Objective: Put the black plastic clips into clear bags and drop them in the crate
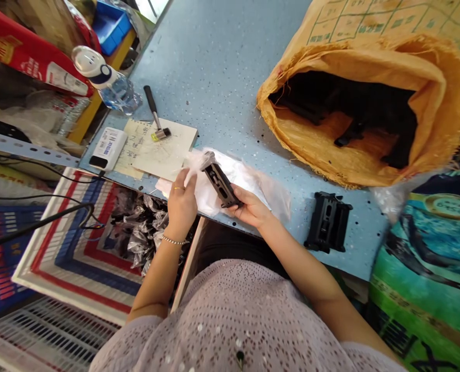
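Note:
My right hand [250, 207] grips a black slotted plastic part [220, 181] by its near end, holding it tilted over the table's front edge. Thin clear film of a plastic bag [195, 161] lies around the far end of that part. Just left of it, my left hand [182, 204] has its fingers bent and closed at the film; the fingertips are partly hidden. Beneath both hands lies a pile of flat clear plastic bags [268, 188]. To the right, more black slotted parts [328, 222] sit together on the table.
A woven orange sack [353, 173] with black parts inside lies open at right on the blue table [214, 67]. At left are a hammer [155, 111], a white pad [175, 150], a label-bearing white box [108, 149] and a water bottle [115, 93]. Below stands a crate [59, 248] of bagged parts.

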Demonstrator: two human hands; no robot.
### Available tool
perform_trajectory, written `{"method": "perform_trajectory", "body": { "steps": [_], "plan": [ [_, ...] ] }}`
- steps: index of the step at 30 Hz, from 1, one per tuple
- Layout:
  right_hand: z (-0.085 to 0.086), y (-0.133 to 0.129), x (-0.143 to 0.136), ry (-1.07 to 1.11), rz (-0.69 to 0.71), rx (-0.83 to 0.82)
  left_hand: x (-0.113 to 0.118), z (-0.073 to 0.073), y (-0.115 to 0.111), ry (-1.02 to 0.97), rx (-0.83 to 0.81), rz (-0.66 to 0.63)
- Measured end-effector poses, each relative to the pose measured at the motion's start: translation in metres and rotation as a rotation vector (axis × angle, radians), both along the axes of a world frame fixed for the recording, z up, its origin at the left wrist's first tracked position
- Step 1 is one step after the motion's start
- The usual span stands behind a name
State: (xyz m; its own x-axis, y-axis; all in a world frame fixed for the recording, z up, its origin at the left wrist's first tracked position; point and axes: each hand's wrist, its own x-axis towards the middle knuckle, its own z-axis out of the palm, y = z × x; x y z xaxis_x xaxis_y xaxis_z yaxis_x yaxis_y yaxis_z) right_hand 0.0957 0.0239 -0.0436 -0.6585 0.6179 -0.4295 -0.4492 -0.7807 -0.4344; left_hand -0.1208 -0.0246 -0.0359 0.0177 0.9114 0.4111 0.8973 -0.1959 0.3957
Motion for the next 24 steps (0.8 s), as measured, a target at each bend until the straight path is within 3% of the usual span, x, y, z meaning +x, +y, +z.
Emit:
{"method": "perform_trajectory", "body": {
  "steps": [2, 7, 12, 14, 18, 22, 24],
  "plan": [
    [0.002, -0.005, 0.001, -0.036, 0.024, -0.023, 0.0, -0.002, 0.001, 0.035, 0.003, -0.002],
    [0.005, -0.006, 0.002, -0.057, -0.003, -0.022, 0.015, 0.001, -0.004, 0.042, -0.022, -0.316],
    [0.011, -0.017, -0.008, -0.198, -0.129, 0.121, 0.015, 0.014, -0.017, -0.005, -0.07, -0.336],
    [0.016, -0.023, -0.014, -0.179, -0.094, 0.14, 0.01, 0.019, -0.02, -0.03, -0.059, -0.339],
    [0.02, -0.026, -0.026, -0.03, -0.041, 0.099, 0.008, 0.02, -0.028, 0.011, 0.009, -0.222],
    [0.02, -0.033, -0.03, -0.368, -0.112, 0.391, 0.021, 0.021, -0.038, 0.011, -0.104, -0.461],
    [0.025, -0.043, -0.027, -0.494, -0.074, 0.584, 0.02, 0.032, -0.049, -0.026, -0.137, -0.48]
  ]
}}
